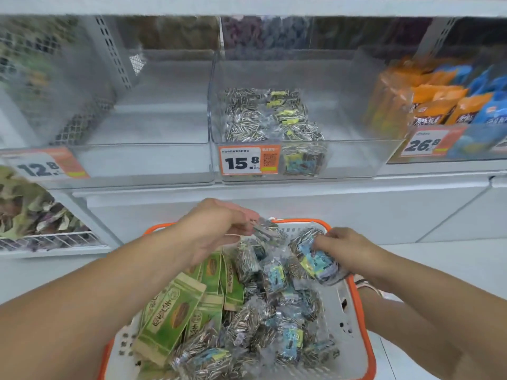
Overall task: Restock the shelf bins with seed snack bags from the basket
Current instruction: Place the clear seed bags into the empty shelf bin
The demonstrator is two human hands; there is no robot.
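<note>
The seed bags [274, 303] fill the basket [354, 325] at six o'clock. The left hand [216, 229] pinches one bag [264, 231]. The right hand [343, 248] grips another [312, 259]. The clear bin [274, 165] sits at twelve o'clock.

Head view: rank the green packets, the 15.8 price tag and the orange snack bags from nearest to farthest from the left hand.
From the left hand:
1. Green packets, just below it in the basket.
2. 15.8 price tag, on the middle bin straight above.
3. Orange snack bags, far right bin.
</note>
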